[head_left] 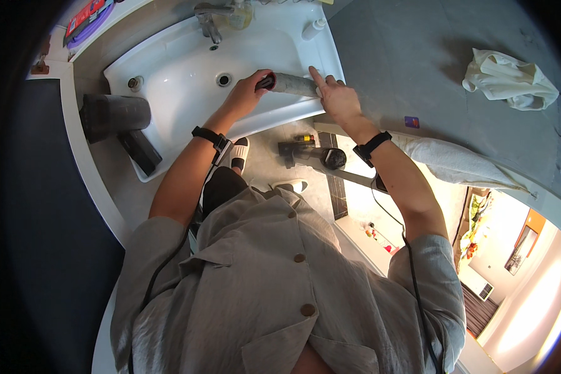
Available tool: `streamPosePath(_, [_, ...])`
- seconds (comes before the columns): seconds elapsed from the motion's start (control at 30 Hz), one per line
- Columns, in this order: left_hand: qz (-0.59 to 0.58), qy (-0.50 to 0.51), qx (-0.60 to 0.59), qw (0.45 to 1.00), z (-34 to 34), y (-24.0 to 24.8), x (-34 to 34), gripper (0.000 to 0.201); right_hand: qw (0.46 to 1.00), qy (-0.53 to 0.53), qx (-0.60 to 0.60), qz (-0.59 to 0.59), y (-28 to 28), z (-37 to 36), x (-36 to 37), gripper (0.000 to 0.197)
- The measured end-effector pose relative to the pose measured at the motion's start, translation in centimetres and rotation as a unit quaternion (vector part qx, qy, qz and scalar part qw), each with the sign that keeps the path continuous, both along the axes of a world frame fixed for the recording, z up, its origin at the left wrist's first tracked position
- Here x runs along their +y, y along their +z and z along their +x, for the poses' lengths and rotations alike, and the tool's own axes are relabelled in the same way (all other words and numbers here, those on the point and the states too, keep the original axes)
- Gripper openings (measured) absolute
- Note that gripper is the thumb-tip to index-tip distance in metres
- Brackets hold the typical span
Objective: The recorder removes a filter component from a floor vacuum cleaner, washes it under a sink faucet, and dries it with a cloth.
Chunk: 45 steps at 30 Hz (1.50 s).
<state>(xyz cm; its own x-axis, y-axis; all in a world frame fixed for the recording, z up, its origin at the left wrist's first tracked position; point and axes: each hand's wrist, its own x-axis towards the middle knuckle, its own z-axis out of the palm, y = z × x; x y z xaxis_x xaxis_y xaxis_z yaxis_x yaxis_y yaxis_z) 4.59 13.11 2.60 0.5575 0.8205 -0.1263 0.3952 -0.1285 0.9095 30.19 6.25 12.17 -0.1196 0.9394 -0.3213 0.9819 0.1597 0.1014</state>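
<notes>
I'm seeing the grey roller [293, 85] spanning the gap between two hands above the near side of the white sink [181, 84], and I'm judging a slip the likeliest trouble: a damp surface or uneven hold could be dropping it into the basin, near the drain [224, 80]. I'm also minding the dark canister [115, 117] at the sink's left edge, since a swinging left forearm could be nudging it off. The left hand [250, 89] is closing its fingers around the roller's dark end. The right hand [336, 96] is touching the other end, partly open, index finger extending; I'm not able to tell whether it's gripping.
</notes>
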Motion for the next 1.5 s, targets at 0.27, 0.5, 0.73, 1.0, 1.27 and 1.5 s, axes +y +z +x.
streamPosePath(0.27, [0.011,-0.023,-0.053,0.998,0.6,2.5,0.7,0.052,0.997,0.069,0.033,0.032,2.4,-2.2,0.4,0.075])
streamPosePath(0.5, [-0.007,-0.023,-0.042,0.999,1.0,2.2,0.7,0.053,0.995,0.078,0.009,0.058,0.2,-1.8,0.3,0.071])
streamPosePath(0.73, [0.005,-0.023,-0.037,0.999,0.7,2.4,0.3,0.051,0.997,0.036,-0.010,0.061,0.0,-0.5,-0.4,0.069])
streamPosePath(1.0, [0.030,-0.008,-0.048,0.998,0.5,2.1,0.0,0.051,0.999,-0.008,-0.025,0.030,-2.9,1.8,-1.4,0.064])
streamPosePath(1.27, [0.047,-0.004,-0.044,0.998,-0.3,1.6,-0.1,0.051,0.998,-0.041,-0.039,0.029,-3.6,2.5,-1.6,0.062])
streamPosePath(1.5, [0.038,0.020,-0.041,0.998,-0.4,1.3,-0.4,0.052,0.994,-0.076,-0.080,-0.013,-6.5,5.2,-1.7,0.062])
